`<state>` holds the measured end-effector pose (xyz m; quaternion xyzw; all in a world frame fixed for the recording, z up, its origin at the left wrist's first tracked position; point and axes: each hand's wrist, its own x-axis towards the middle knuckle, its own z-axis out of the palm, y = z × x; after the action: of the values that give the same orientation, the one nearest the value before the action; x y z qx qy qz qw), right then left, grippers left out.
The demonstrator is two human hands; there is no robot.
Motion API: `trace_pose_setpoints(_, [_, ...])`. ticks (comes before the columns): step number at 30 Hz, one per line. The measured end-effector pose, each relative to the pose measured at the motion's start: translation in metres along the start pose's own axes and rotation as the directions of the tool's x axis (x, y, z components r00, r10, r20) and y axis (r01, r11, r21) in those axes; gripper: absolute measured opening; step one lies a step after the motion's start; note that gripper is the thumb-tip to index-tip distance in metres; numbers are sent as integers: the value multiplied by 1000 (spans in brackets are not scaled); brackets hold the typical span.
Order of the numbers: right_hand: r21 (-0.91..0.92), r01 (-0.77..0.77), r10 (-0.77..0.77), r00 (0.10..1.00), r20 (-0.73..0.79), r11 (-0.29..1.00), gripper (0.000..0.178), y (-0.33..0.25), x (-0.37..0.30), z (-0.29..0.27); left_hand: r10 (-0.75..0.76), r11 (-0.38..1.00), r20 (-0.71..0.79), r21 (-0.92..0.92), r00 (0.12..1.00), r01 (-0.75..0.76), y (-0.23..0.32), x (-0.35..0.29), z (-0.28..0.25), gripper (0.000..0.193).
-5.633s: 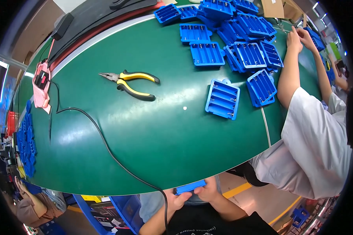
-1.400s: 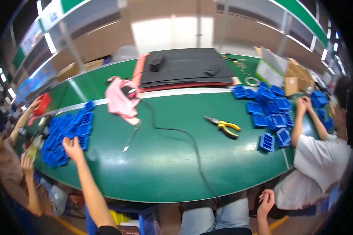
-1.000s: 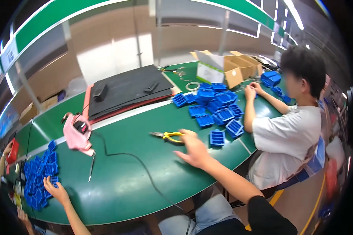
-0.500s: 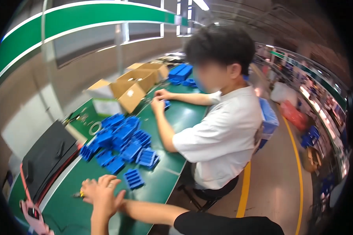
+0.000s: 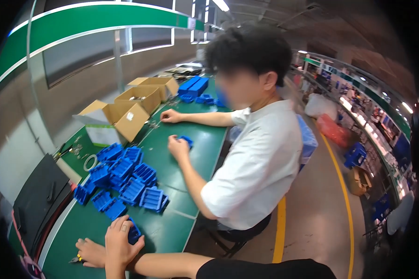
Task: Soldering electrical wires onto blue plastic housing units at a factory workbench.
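Note:
My left hand rises from the lower edge and is closed around a small blue plastic tray part on the green table. Just left of it, my right hand lies low on the table over yellow-handled pliers, of which only the tip shows. Its forearm reaches in from the lower right under a black sleeve. A pile of the same blue tray parts lies a little beyond both hands.
A seated co-worker in a white T-shirt fingers a blue part at the table's edge. Open cardboard boxes stand behind the pile, with a black mat at left. A yellow floor line runs along the aisle.
The view has swung from the table's left end round to the right, toward the co-worker. My right hand reached out to the pliers, and my left hand now grips a blue part.

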<state>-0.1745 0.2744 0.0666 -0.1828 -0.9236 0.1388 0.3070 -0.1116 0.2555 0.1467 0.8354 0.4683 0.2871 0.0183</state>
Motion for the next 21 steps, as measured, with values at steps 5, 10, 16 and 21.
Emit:
trace_pose_setpoints(5, [-147, 47, -80, 970, -229, 988, 49, 57, -23, 51, -8, 992, -257, 120, 966, 40, 31, -16, -57, 37])
trace_pose_setpoints(10, [140, -34, 14, 990, 137, 990, 48, -19, 6, 0, -213, 922, -533, 168, 819, 349, 8, -119, -122, 24])
trace_pose_setpoints(16, [157, -54, 73, 990, -118, 986, 18, 15, -6, -30, -127, 769, -693, 383, 710, 511, -41, -175, -123, 37])
trace_pose_setpoints(21, [411, 45, 91, 948, -305, 911, 16, -14, -3, -35, -122, 702, -786, 364, 607, 612, -50, -207, -138, 32])
